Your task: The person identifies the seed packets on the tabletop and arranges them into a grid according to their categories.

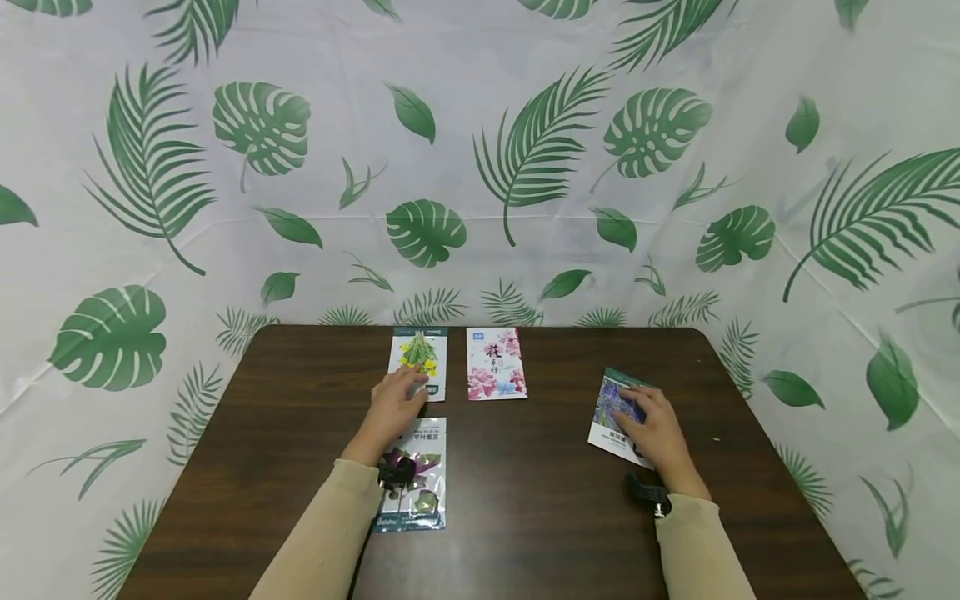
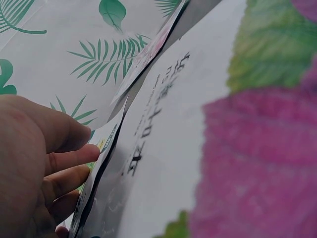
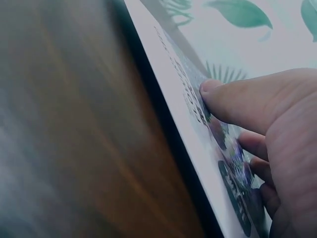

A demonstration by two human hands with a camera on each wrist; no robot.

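Four seed packets lie on our table (image 1: 540, 500). Head view: our left hand (image 1: 393, 408) rests flat on the yellow-flower packet (image 1: 420, 354); our right hand (image 1: 648, 433) presses the purple packet (image 1: 611, 408). Left wrist: relaxed fingers (image 2: 69, 158) touch its edge. Right wrist: thumb (image 3: 237, 101) presses down.

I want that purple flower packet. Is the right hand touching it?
Touching. The right wrist view shows the right hand with fingertips pressed flat on the purple flower packet.

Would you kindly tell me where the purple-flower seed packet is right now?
In the head view, the purple-flower seed packet lies on the table's right side under the right hand, apart from the pink-flower packet.
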